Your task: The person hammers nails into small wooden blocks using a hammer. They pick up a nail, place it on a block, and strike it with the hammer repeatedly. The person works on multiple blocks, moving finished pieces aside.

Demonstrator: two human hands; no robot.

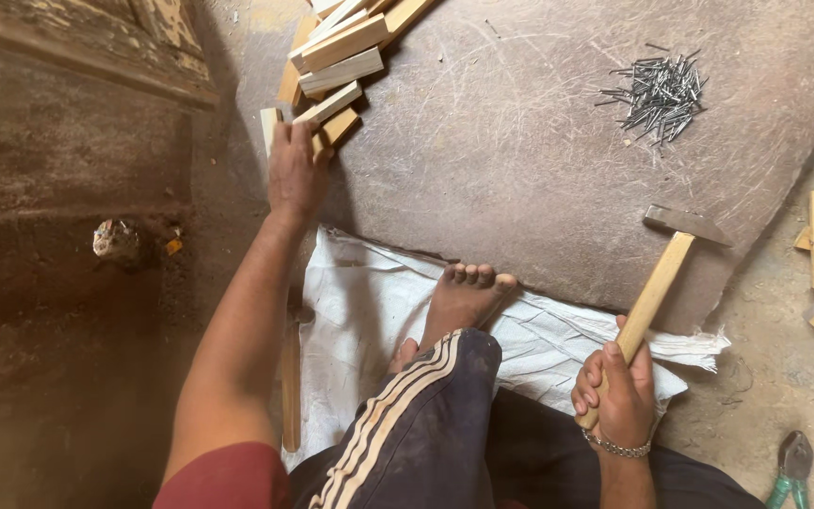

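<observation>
Left hand open on wood blocks; right hand gripping hammer.

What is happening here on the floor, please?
A person sits on a white sack on the ground, one bare foot forward. The left hand reaches to a pile of small wooden blocks and touches one at its near end. The right hand grips a hammer by its wooden handle, head raised over a flat board. A heap of nails lies on that board. Pliers lie at the right.
</observation>
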